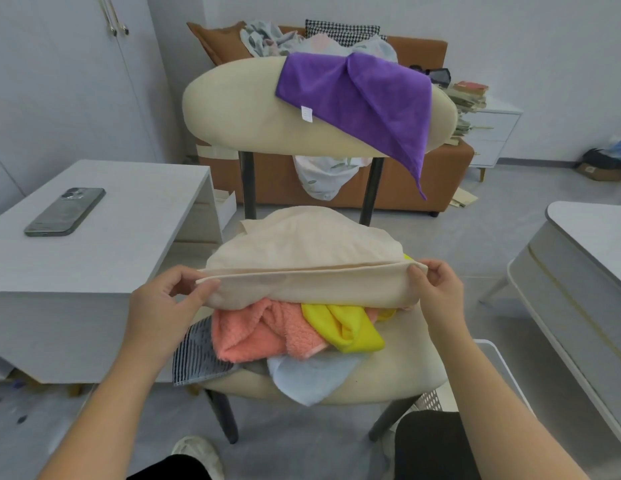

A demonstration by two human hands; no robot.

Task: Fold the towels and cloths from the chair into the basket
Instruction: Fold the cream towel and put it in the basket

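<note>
No readable text; white tag point(306, 114) on purple towel point(357, 98) illegible.

Fluffy coral towel point(264, 332), smooth matt beige cloth point(302, 251).

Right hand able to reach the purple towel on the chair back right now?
Probably not yet: the right hand is busy pinching the beige towel. Nothing blocks the purple towel itself, draped over the backrest.

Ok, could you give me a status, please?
Left hand and right hand pinching beige towel ends, mid-fold. Pink cloth, yellow cloth, blue cloth, striped cloth piled on seat beneath. Purple towel on chair back.
</note>
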